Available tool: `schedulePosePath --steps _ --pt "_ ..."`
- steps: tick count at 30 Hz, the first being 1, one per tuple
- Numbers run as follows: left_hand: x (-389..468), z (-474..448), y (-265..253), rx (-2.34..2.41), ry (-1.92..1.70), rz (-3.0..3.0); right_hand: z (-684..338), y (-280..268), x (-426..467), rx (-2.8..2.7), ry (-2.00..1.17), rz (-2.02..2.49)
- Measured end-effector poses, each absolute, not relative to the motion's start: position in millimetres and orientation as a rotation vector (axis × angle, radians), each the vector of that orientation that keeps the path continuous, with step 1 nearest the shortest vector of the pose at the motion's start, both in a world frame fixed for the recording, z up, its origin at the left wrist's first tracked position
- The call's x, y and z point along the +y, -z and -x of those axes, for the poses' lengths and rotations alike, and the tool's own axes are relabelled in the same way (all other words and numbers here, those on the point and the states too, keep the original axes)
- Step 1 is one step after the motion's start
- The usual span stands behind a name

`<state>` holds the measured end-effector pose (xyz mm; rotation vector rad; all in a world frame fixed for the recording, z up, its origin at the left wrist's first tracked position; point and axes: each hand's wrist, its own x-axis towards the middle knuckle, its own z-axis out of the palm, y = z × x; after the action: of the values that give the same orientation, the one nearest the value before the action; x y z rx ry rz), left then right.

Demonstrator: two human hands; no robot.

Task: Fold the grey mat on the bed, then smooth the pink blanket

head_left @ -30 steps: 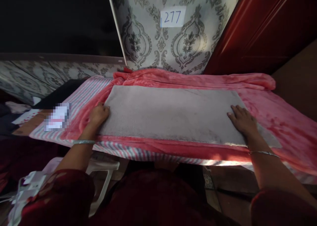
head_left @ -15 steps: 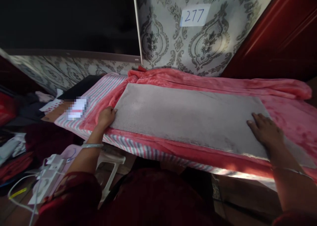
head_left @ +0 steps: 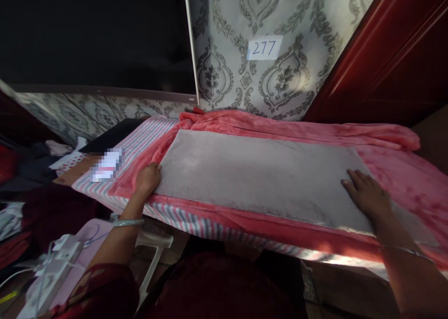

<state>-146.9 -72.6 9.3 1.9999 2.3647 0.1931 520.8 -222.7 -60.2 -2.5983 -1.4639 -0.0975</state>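
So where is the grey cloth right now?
In the head view, the grey cloth lies mid-picture on the pink blanket, with the left hand at its left edge and the right hand at its right end.

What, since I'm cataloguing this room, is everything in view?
Screen: 1, black, upper left
Wallpaper: 1, pale patterned, back wall
Paper: 1, white, reads 277, on wallpaper
Panel: 1, dark red, upper right
Cloth: 1, grey, on blanket
Blanket: 1, pink, over sheet
Sheet: 1, pink-grey stripes, under blanket
Blurred item: 1, white, pink, on sheet
Board: 1, brown, beside sheet
Clothes: several, dark, red, far left
Power strip: 1, white, lower left
Plastic frame: 1, white, below sheet
Bracelets: 2, pale, one per wrist
Left hand: 1, bare, at cloth's left edge
Right hand: 1, bare, on cloth's right end
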Motion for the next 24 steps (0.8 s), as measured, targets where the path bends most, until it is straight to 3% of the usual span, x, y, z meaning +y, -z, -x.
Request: schedulePosePath --steps 10,24 --pt "-66.9 162.4 -5.0 2.219 -0.539 -1.891 -520.1 55.2 -224.5 -1.498 0.061 2.628" --pt "-70.6 150.8 -13.2 2.324 -0.34 -1.911 -504.2 42.5 -226.0 -1.481 0.05 2.694"
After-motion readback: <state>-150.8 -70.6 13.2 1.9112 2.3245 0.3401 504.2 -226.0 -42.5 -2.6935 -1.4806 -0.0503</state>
